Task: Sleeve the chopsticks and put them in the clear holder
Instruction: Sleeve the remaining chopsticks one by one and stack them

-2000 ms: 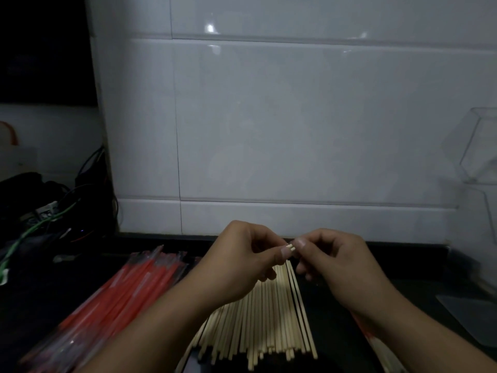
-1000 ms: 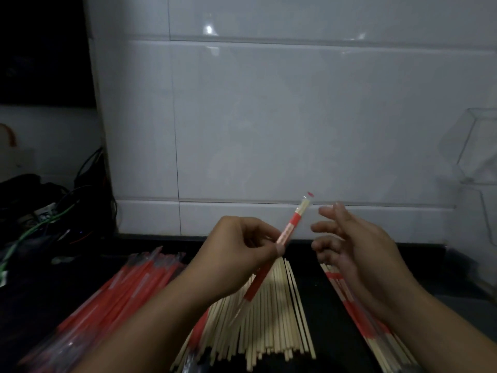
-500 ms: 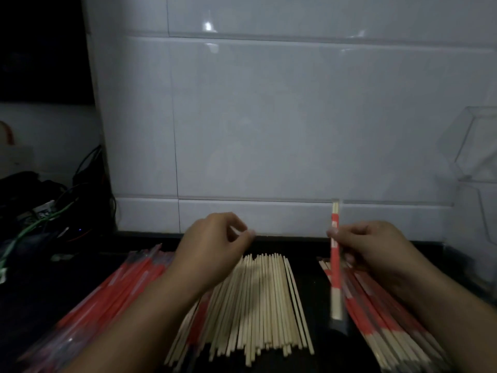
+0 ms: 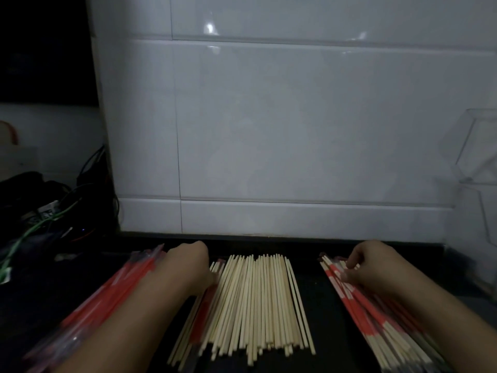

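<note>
Cables (image 4: 40, 222) tangle in the dim far-left corner of the dark counter (image 4: 322, 305). Red sleeves (image 4: 113, 289) lie in a loose stack beside them, and the left hand (image 4: 188, 267) rests palm-down between that stack and the bare chopsticks (image 4: 255, 300), fingers curled under at the pile's left edge; whether they pinch anything I cannot tell. Right of a dark gap, the right hand (image 4: 376, 267) lies with fingers bent on the sleeved chopsticks (image 4: 363, 319). Against the white tiled wall (image 4: 269, 130) at far right stands the clear holder (image 4: 478, 162).
</note>
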The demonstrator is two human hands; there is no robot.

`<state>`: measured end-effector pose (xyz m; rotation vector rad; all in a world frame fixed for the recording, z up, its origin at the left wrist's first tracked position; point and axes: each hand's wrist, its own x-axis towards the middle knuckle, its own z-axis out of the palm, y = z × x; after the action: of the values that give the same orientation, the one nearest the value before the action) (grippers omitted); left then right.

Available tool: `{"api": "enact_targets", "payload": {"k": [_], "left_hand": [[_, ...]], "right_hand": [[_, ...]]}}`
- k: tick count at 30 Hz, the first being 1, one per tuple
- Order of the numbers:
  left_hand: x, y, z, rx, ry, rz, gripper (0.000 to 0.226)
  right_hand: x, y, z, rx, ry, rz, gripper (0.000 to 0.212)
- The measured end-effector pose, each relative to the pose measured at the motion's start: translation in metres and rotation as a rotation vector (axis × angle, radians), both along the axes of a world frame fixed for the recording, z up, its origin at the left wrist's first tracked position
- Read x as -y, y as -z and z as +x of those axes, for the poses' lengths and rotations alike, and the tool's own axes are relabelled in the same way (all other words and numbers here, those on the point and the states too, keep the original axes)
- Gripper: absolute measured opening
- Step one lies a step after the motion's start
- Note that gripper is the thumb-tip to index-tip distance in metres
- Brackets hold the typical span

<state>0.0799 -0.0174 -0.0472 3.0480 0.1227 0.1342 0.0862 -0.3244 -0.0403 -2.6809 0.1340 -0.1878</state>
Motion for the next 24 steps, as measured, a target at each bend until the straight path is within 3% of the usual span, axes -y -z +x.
{"api": "enact_targets", "payload": {"k": [7, 12, 18, 22, 24], "left_hand": [[0.003, 0.004, 0.005, -0.001, 0.026, -0.055, 0.032], [0.001, 0.006, 0.007, 0.018, 0.019, -0.072, 0.035], [-0.001, 0.008, 0.013, -0.020, -0.001, -0.126, 0.038], [-0.001, 0.006, 0.011, -0.024, -0.019, -0.168, 0.037], [0.000, 0.001, 0.007, 0.038, -0.054, -0.183, 0.039]], "right_hand": [[0.000, 0.002, 0.003, -0.010, -0.017, -0.112, 0.002], [0.007, 0.005, 0.007, 0.011, -0.008, -0.125, 0.010], [-0.008, 0.000, -0.002, 0.342, -0.116, -0.008, 0.015], [-0.040, 0.008, -0.019, 0.200, -0.307, -0.052, 0.006], [-0.050, 0.015, -0.022, 0.143, -0.371, -0.158, 0.019]]}}
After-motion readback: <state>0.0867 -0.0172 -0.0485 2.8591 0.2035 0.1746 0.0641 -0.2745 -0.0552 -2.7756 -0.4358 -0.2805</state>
